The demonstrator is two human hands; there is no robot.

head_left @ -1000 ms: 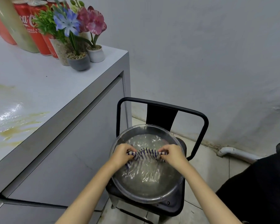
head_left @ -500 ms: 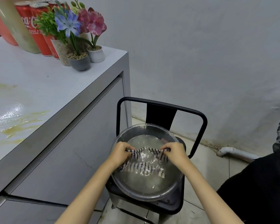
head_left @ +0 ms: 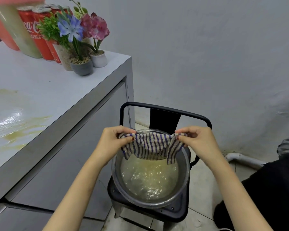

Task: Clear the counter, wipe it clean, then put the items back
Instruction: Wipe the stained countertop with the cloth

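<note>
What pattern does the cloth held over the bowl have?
Dark blue stripes on a beige cloth, head view.

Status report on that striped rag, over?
Both busy: left hand and right hand each pinch a corner of the striped cloth. Cloth hangs over the basin. Unwiped: yellow smears on the counter. Nothing blocking.

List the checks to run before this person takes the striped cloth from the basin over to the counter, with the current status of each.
1. Grip on the striped cloth: left hand and right hand each pinch an upper corner. Ok.
2. Cloth out of the water: it hangs spread above the basin. Ok.
3. Cloth wrung out: cannot tell.
4. Basin steady: it sits on the seat of the black chair. Ok.
5. Counter cleared: flower pots and cans stand at its far end. Not ok.
6. Counter clean: a yellowish smear lies on it. Not ok.
</note>
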